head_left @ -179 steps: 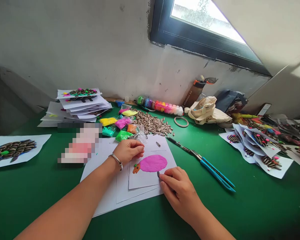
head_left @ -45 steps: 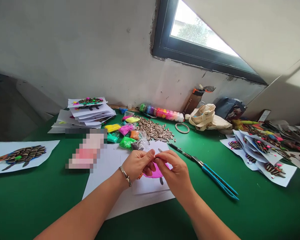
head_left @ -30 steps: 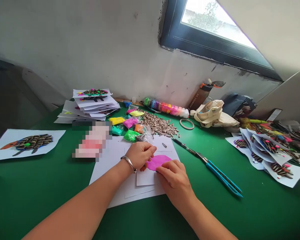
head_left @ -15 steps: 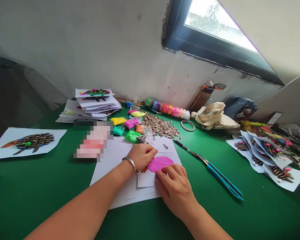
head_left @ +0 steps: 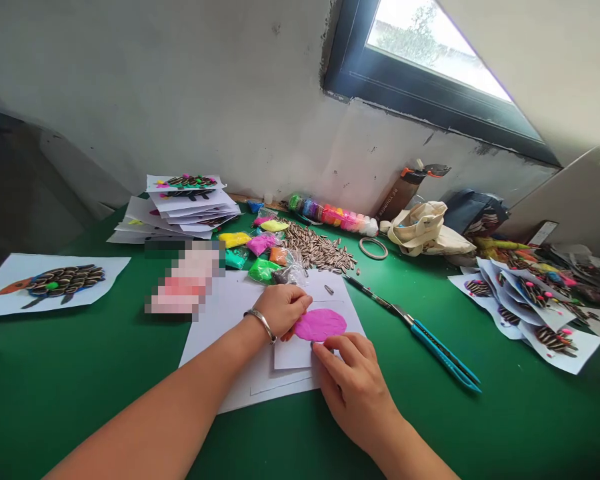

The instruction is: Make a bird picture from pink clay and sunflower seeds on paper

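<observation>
A flat pink oval [head_left: 321, 325], which looks like modelling clay, lies on a small white card [head_left: 291, 357]. My left hand [head_left: 283, 311] is closed in a pinch by the oval's left edge; whatever its fingertips hold is hidden. Just below the oval, my right hand [head_left: 353, 377] has its fingers bent together, the tips at a small dark piece [head_left: 313, 345] touching or near the oval's lower edge. The card rests on larger white sheets [head_left: 207, 353]. A single sunflower seed [head_left: 329, 289] lies above the oval.
Behind the sheets are bags of coloured clay [head_left: 263, 243] and a heap of sunflower seeds [head_left: 315, 247]. Blue tweezers [head_left: 445, 353] lie to the right, near a tape roll [head_left: 373, 249]. Seed-covered pictures [head_left: 65, 287] lie left and right. A bottle [head_left: 400, 193] and cloth bag [head_left: 420, 230] stand behind.
My right fingertips have drawn slightly down from the oval's edge, and the small dark piece shows there. My left hand keeps its pinch. The whole view has shifted a little.
</observation>
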A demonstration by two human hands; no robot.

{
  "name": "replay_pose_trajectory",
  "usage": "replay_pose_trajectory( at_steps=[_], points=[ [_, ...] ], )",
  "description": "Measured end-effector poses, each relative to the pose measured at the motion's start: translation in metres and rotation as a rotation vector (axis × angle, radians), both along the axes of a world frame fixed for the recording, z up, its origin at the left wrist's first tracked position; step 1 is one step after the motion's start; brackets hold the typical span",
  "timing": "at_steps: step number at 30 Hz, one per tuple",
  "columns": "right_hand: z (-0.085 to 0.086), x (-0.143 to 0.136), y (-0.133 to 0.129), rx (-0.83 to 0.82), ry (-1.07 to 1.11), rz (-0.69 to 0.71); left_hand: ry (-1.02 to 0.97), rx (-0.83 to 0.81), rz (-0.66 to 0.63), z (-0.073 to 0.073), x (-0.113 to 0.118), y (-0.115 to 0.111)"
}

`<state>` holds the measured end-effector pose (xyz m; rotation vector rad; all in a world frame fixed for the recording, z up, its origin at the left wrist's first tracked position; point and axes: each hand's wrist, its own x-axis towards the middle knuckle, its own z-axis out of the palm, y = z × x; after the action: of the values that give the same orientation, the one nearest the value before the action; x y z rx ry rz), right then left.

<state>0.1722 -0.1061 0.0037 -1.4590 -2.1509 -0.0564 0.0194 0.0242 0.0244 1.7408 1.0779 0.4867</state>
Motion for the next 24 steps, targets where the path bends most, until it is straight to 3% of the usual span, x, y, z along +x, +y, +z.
replay_pose_trajectory(
  at_steps=[6, 24],
  points=[
    [0.0008, -0.0041, -0.0015, -0.003, -0.082, 0.028, 0.017, 0.012, -0.009, -0.0005, 0.0004, 0.0002],
    [-0.0010, -0.0077, -0.0004, 0.011, 0.007, -0.079, 0.055, 0.067, -0.044, -0.0009, -0.0007, 0.0019]
  ],
)
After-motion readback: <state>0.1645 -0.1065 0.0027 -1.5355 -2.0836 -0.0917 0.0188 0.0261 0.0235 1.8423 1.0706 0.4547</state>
